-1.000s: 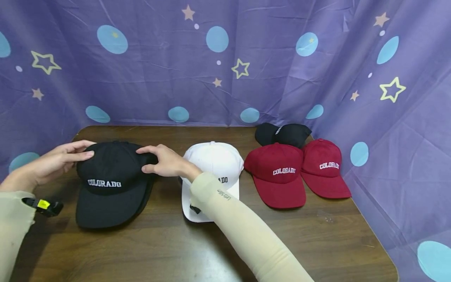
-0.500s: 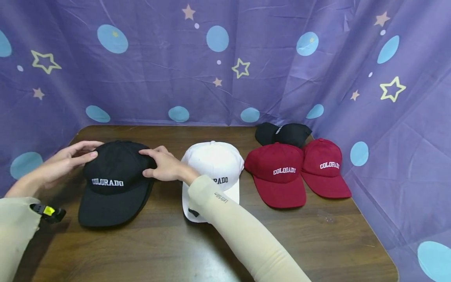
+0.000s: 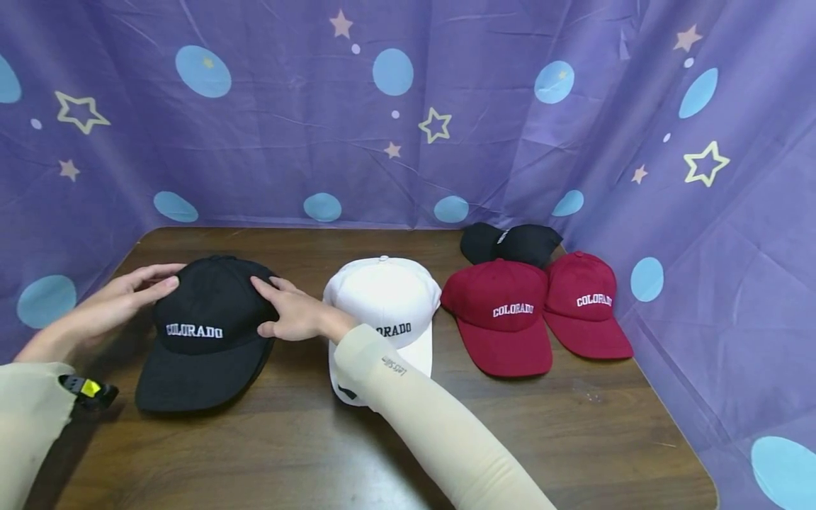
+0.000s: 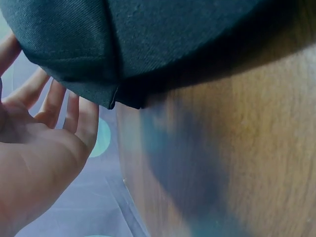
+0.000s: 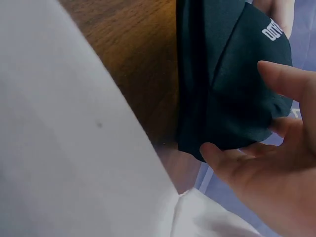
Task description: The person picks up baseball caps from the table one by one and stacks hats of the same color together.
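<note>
A black COLORADO cap (image 3: 210, 304) sits on the left part of the table, brim towards me. A second dark brim edge shows under its right side. My left hand (image 3: 117, 308) touches the left side of its crown with thumb and fingers spread. On the other side, my right hand (image 3: 293, 308) rests its extended fingers and thumb on the crown. In the left wrist view, the left fingers (image 4: 74, 111) lie nearly straight against the black cloth (image 4: 74, 49). The right wrist view has the right fingers (image 5: 284, 81) spread over the cap (image 5: 237, 94).
A white cap (image 3: 382, 290) stands in the middle, partly behind my right forearm. Two red caps (image 3: 503, 304) sit to its right, with another black cap (image 3: 510, 244) behind them. A purple curtain (image 3: 274, 142) borders the wooden table (image 3: 287, 453).
The black cap has shifted slightly right, and my left hand has moved right with it. My right hand has come slightly lower along the crown's side.
</note>
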`<state>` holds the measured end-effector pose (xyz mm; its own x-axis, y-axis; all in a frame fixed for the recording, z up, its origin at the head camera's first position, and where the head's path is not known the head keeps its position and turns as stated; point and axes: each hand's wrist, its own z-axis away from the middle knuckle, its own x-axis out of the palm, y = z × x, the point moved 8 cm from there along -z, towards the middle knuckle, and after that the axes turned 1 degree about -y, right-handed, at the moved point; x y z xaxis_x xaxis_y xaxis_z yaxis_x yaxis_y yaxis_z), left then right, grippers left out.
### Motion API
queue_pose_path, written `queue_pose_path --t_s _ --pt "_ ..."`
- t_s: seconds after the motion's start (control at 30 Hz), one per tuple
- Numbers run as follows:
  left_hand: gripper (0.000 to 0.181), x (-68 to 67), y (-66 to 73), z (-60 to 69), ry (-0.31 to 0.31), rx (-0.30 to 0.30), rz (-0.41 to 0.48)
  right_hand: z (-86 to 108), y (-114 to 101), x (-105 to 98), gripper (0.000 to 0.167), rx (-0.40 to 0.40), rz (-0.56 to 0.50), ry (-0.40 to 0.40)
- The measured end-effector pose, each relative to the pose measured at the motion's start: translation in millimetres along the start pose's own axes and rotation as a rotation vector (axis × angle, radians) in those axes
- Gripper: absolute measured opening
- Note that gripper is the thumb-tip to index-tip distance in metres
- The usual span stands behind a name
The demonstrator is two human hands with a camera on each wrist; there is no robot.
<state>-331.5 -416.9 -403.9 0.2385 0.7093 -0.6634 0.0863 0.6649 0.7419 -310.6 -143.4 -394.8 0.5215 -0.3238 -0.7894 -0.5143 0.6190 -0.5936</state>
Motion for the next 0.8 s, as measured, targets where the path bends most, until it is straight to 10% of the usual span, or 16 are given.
queue_pose_path --t_s 0.8 --pt "0.060 -0.5 4.0 -11.0 0.112 0.021 -0.074 -3.0 0.7 -2.5 0.092 0.213 0.083 0.077"
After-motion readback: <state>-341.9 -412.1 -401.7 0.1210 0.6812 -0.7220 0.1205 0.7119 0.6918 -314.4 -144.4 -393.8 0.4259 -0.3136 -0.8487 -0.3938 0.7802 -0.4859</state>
